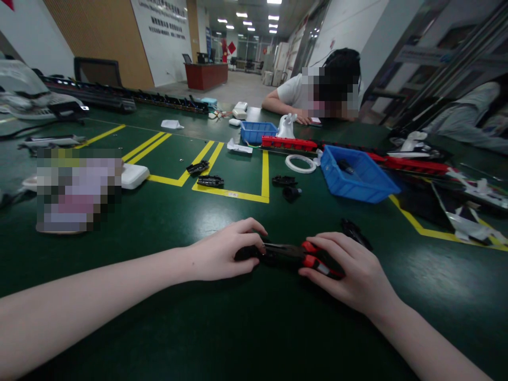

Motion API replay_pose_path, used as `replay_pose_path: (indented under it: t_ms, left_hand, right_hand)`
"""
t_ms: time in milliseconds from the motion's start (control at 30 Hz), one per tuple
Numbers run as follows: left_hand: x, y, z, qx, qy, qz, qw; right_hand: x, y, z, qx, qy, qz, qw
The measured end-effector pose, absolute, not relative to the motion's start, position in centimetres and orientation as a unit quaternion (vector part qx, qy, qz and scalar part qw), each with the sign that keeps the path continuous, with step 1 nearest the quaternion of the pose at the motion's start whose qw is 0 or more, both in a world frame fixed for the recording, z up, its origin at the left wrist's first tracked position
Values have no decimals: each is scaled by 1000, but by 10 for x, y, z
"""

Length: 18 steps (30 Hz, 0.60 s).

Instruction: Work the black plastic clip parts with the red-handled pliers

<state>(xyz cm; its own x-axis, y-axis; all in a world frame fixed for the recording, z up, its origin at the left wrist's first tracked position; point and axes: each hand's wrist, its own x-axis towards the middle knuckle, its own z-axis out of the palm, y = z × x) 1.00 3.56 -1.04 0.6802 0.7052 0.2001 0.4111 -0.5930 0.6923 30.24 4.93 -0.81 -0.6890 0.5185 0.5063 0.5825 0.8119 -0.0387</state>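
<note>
My right hand [351,272] is closed around the red handles of a pair of pliers [313,258], whose dark jaws point left. Between thumb and fingers, my left hand [230,248] grips a small black part [246,253], mostly covered by the fingers. The jaws reach this part at the left fingertips; whether they clamp it, I cannot tell. Just beyond my right hand lies a black plastic piece [356,233]. Farther off, a black cylindrical piece [291,194] rests near a flat black piece [284,181].
Two more black pieces lie by the yellow tape lines, one of them a ribbed piece [210,181]. A blue bin [357,177] and a white tape roll [300,164] stand ahead. A white box [134,176] sits left. Across the green table [166,328], a person [291,90] leans forward.
</note>
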Motion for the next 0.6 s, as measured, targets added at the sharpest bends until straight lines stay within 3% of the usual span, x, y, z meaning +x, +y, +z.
replay_pose_path:
  t_ms: [300, 600]
  left_hand:
    - [11, 36, -11, 891, 330, 216, 227]
    - [10, 37, -13, 888, 333, 226, 223]
  right_hand:
    - [302, 49, -5, -284, -922, -75, 254]
    - [303, 50, -4, -270, -924, -109, 247]
